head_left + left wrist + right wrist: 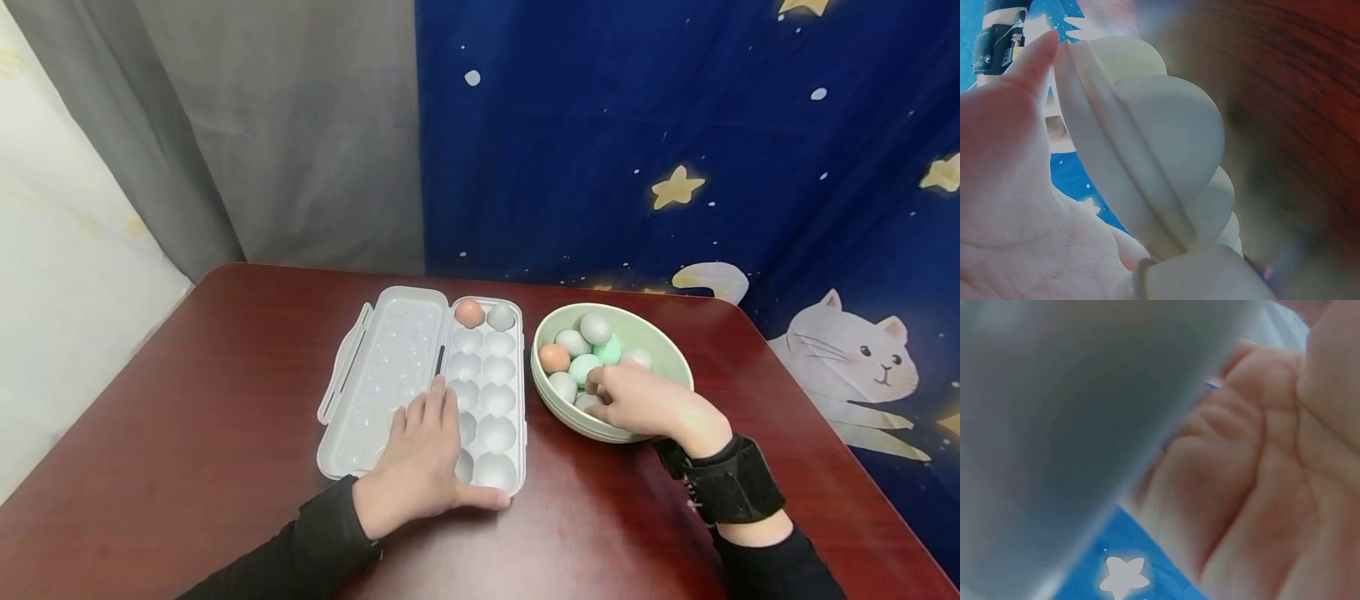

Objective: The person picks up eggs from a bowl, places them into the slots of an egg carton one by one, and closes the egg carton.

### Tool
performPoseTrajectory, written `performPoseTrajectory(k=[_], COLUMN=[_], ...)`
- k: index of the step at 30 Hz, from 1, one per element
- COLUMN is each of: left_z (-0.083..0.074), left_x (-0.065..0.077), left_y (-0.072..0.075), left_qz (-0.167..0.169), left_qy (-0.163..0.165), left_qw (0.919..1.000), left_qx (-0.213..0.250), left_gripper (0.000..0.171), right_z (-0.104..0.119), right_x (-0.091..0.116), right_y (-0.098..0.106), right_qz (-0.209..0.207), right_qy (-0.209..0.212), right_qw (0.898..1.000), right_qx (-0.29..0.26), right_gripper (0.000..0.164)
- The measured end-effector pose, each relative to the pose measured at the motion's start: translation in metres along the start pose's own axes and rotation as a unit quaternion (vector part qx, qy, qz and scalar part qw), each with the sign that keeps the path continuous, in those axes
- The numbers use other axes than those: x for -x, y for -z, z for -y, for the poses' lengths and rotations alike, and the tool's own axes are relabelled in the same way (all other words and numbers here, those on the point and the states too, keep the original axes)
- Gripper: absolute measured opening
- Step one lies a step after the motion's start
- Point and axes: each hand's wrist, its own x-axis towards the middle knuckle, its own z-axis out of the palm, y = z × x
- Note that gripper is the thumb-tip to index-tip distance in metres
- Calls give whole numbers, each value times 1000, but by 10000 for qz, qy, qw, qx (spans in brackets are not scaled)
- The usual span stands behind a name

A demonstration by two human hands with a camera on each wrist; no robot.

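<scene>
A white plastic egg carton (497, 398) lies with its lid (390, 375) folded out to the left. An orange egg (469, 313) and a pale grey egg (501, 317) sit in its far row. My left hand (423, 458) rests over the carton's near part, fingers straight, thumb along the front edge. In the left wrist view the carton's rounded underside (1172, 131) shows beside the palm. My right hand (637, 396) reaches into a light green bowl (667, 350), its curled fingers and thumb at a pale grey egg (588, 402). The bowl's blurred wall (1066, 425) hides the fingertips in the right wrist view.
Several grey eggs (596, 328), mint green eggs (585, 368) and one orange egg (554, 357) fill the bowl, right of the carton. Both stand on a dark red table (247, 400). Grey and blue curtains (562, 150) hang behind its far edge.
</scene>
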Motion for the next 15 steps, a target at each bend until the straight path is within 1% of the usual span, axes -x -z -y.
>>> performPoseTrajectory(k=[1,2,6,8,10,15], left_z=[0,0,-1,-1,-1,0], left_x=[0,0,1,1,1,1], left_y=[0,0,0,0,0,1], left_qz=[-2,6,18,10,-4,-26], left_qy=[3,12,12,10,8,3], left_qw=[10000,10000,10000,10000,10000,10000], left_qx=[0,4,27,25,7,-25], left_gripper=[136,136,135,136,136,136], right_z=[0,0,1,1,1,1], right_x=[0,-1,-1,-2,-2,-4], right_y=[0,0,-3,-4,-4,-2], right_qz=[-52,-100,-270,-314,-353,-360], right_qy=[0,-1,36,58,44,-162], right_qw=[10000,9999,9996,9995,9994,9991], right_qx=[17,27,56,50,53,143], right_gripper=[5,9,30,36,37,24])
